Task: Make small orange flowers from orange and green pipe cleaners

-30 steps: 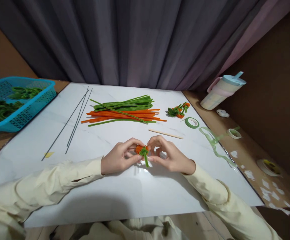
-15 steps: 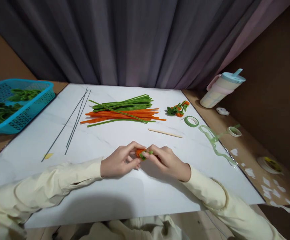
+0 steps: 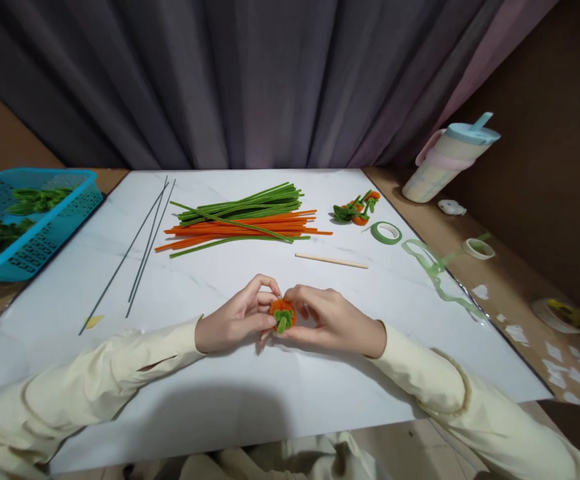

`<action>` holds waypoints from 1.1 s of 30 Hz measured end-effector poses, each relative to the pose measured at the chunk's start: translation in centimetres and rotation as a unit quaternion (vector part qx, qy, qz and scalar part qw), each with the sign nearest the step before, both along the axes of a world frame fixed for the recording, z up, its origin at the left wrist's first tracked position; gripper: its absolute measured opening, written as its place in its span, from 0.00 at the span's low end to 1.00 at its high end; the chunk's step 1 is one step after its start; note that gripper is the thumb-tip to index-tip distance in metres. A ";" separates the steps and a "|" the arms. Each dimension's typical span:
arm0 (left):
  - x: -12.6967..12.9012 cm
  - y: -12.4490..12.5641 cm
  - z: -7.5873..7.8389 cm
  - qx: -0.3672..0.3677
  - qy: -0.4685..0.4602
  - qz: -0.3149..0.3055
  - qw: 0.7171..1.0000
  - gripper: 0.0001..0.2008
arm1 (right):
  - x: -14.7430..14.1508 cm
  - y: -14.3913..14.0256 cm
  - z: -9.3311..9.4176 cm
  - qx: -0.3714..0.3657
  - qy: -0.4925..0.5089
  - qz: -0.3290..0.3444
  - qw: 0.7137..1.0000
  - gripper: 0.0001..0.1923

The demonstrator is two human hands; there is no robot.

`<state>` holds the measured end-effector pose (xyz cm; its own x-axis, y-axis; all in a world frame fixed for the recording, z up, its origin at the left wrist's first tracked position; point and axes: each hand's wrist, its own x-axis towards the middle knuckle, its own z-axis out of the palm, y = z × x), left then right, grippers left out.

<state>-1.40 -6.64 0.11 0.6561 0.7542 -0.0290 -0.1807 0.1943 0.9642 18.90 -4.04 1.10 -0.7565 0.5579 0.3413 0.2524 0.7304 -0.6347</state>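
Near the front edge of the white tabletop (image 3: 210, 393), a small orange pipe-cleaner ball (image 3: 283, 314) with a green loop and stub at its centre is pinched between both hands. The left hand (image 3: 235, 320) closes thumb and fingers on the ball's left side; the right hand (image 3: 330, 321) closes on its right side, with both wrists resting on the tabletop, which likely steadies the fine work. Behind the ball lies a wooden stick (image 3: 331, 261), and farther back a bundle of straight orange and green pipe cleaners (image 3: 243, 219) (laid parallel, within easy reach). Left of the bundle run several thin dark wires (image 3: 143, 250), and beyond them sits a blue basket (image 3: 67, 200) holding green pieces. Right of the bundle lie a few finished orange-and-green pieces (image 3: 356, 211), a roll of green tape (image 3: 386, 233) and, off the tabletop, a lidded cup (image 3: 447, 160).
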 end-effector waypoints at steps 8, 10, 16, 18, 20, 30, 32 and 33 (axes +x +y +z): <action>0.1 0.3 0.4 0.012 -0.031 0.020 0.999 0.15 | 0.4 -0.1 -0.1 0.102 0.046 -0.028 0.993 0.11; 0.2 0.2 0.4 0.030 -0.033 0.029 0.999 0.14 | 0.4 -0.2 -0.2 0.120 0.046 -0.036 0.991 0.11; 0.7 -0.2 0.1 0.094 -0.021 0.103 0.990 0.10 | 0.3 -0.6 -0.5 0.134 0.052 -0.058 0.988 0.11; 0.7 -0.3 0.1 0.101 -0.013 0.116 0.988 0.09 | 0.3 -0.6 -0.5 0.110 0.064 -0.063 0.990 0.13; 0.7 -0.2 0.2 0.100 -0.009 0.126 0.987 0.09 | 0.2 -0.5 -0.3 0.062 0.079 -0.062 0.993 0.15; 0.5 0.2 0.2 0.103 0.011 0.141 0.985 0.08 | 0.2 -0.4 0.2 -0.036 0.116 -0.037 0.992 0.14; 0.5 0.0 0.2 0.107 0.027 0.151 0.982 0.08 | 0.1 -0.5 0.1 -0.037 0.110 -0.036 0.993 0.14; 0.6 0.0 0.3 0.113 0.036 0.161 0.980 0.08 | 0.1 -0.6 0.1 -0.037 0.110 -0.037 0.993 0.13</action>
<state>-0.82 -6.69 0.37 0.3847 0.9144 0.1262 -0.1276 -0.0827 0.9884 18.97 -4.64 1.19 -0.6250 0.6386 0.4490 0.1529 0.6641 -0.7318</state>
